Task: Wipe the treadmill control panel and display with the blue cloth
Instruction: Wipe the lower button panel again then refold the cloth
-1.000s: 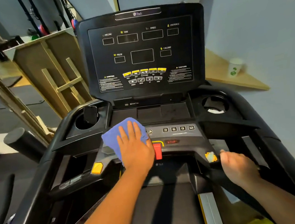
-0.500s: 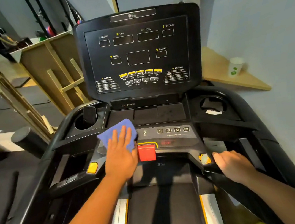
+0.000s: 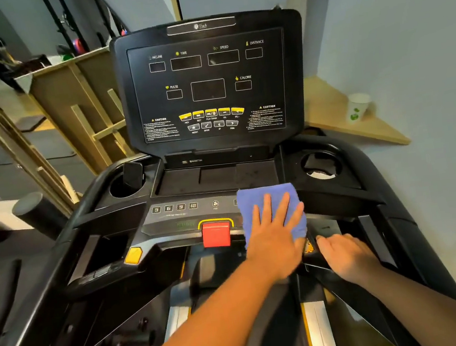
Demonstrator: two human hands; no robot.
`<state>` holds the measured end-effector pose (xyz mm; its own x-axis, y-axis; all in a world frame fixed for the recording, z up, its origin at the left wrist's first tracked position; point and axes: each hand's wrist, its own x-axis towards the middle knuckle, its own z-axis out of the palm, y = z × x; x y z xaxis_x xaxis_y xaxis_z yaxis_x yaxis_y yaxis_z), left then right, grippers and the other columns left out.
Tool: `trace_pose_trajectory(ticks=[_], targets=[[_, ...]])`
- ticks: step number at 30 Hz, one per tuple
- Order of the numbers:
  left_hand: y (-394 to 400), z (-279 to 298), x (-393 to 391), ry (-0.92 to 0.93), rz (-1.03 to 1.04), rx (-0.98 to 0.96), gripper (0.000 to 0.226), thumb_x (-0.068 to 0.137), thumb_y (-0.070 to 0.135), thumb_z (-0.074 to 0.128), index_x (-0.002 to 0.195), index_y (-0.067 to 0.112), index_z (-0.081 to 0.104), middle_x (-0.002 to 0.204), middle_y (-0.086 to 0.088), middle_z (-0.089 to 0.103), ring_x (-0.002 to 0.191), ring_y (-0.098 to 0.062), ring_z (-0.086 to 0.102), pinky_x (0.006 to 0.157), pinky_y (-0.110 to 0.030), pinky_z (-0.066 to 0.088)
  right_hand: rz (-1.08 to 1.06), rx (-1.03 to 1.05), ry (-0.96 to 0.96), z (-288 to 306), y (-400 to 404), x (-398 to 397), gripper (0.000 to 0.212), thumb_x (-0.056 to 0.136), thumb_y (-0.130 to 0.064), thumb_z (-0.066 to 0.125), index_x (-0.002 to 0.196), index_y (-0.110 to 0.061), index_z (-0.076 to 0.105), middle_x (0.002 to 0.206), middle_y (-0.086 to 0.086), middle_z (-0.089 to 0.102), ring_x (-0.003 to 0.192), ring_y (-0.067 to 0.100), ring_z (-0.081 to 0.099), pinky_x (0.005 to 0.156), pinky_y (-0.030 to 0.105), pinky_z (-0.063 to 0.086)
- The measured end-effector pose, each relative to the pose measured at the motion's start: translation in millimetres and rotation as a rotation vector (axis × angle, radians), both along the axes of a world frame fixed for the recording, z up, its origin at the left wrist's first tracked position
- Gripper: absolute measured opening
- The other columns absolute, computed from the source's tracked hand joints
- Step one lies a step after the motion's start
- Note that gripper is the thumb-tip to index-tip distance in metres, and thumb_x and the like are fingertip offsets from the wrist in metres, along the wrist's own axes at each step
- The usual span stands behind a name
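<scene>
Left hand flat, fingers spread (palm down); right hand seemingly curled.

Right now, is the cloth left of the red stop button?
No. The blue cloth lies right of the red stop button, under the flat left hand.

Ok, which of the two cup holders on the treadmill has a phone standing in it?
The left cup holder, beside the tray: a dark phone stands upright in it. The right cup holder holds only something flat, dark and white.

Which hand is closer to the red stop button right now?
Left. The left hand presses the blue cloth just right of the red stop button; the right hand grips the handlebar farther right.
</scene>
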<state>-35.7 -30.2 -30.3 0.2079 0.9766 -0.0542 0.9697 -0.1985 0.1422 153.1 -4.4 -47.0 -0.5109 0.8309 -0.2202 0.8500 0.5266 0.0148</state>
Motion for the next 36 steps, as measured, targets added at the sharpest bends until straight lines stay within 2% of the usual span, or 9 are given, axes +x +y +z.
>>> trace_pose_trajectory(ticks=[4,9,12,15,18,22,26,31,36], targets=[[-14,-7,-73,0.033,-0.153,0.097,0.066,0.098,0.043,0.031,0.164,0.037,0.022,0.173,0.003,0.015,0.16,-0.03,0.004,0.128,-0.052,0.002,-0.052,-0.034,-0.039,-3,4,-1,0.033,0.104,-0.025,0.047,0.136,-0.021,0.044,0.123,0.003,0.061,0.112,0.021,0.06,0.092,0.031,0.052],[-22,3,-156,0.01,0.447,0.019,0.081,0.089,0.058,0.002,0.165,0.031,0.002,0.171,0.002,-0.009,0.16,-0.034,-0.006,0.128,-0.056,0.006,-0.079,-0.093,-0.053,1,4,-3,0.028,0.103,-0.021,0.052,0.13,-0.02,0.048,0.119,0.005,0.066,0.108,0.02,0.066,0.091,0.033,0.056],[-6,9,-124,-0.016,0.606,0.028,0.068,0.105,0.047,0.024,0.165,0.032,-0.005,0.174,-0.004,-0.011,0.158,-0.04,-0.012,0.127,-0.056,-0.002,-0.142,-0.082,0.024,1,3,-4,0.022,0.106,-0.03,0.04,0.112,-0.018,0.058,0.103,0.006,0.069,0.096,0.02,0.068,0.084,0.034,0.055],[-2,6,-55,0.026,0.238,0.022,0.067,0.1,0.046,0.014,0.164,0.036,-0.003,0.174,-0.004,-0.008,0.155,-0.04,-0.018,0.127,-0.06,-0.003,-0.289,-0.155,0.142,2,0,-3,0.047,0.107,-0.038,0.024,0.091,-0.017,0.062,0.084,0.002,0.067,0.08,0.014,0.064,0.072,0.032,0.047],[-13,-1,-14,0.093,-0.179,0.004,0.072,0.094,0.051,0.013,0.164,0.038,0.003,0.174,0.001,-0.005,0.154,-0.032,-0.021,0.125,-0.056,-0.013,-0.23,-0.132,0.101,3,1,-1,0.022,0.105,-0.023,0.036,0.117,-0.02,0.054,0.101,0.002,0.066,0.092,0.019,0.065,0.074,0.032,0.051],[-20,-1,-57,0.091,-0.216,0.094,0.071,0.096,0.046,0.024,0.165,0.033,0.016,0.173,0.004,0.01,0.158,-0.027,-0.004,0.125,-0.049,-0.006,-0.28,-0.16,0.206,6,-1,-3,0.021,0.106,-0.021,0.038,0.123,-0.02,0.051,0.102,0.001,0.065,0.093,0.016,0.066,0.079,0.029,0.054],[-38,-6,-134,0.011,0.132,0.098,0.07,0.093,0.042,0.031,0.162,0.032,0.025,0.17,0.002,0.021,0.157,-0.036,0.019,0.122,-0.062,0.027,-0.352,-0.176,0.285,5,1,-3,0.026,0.106,-0.024,0.035,0.124,-0.018,0.052,0.098,0.0,0.062,0.095,0.018,0.066,0.079,0.029,0.053],[-38,-3,-187,-0.018,0.588,0.136,0.074,0.095,0.05,0.019,0.164,0.024,0.024,0.171,-0.007,0.02,0.157,-0.043,0.016,0.122,-0.06,0.021,-0.326,-0.127,0.242,4,-1,-3,0.047,0.105,-0.042,0.024,0.096,-0.015,0.061,0.083,0.005,0.062,0.084,0.025,0.064,0.071,0.035,0.047],[-19,-6,-135,-0.099,0.889,0.065,0.072,0.108,0.043,0.032,0.165,0.027,-0.009,0.173,-0.006,-0.015,0.156,-0.045,-0.015,0.125,-0.061,-0.003,-0.352,-0.154,0.258,0,2,-3,0.045,0.107,-0.038,0.023,0.091,-0.017,0.06,0.078,-0.001,0.06,0.08,0.02,0.063,0.074,0.035,0.051]])
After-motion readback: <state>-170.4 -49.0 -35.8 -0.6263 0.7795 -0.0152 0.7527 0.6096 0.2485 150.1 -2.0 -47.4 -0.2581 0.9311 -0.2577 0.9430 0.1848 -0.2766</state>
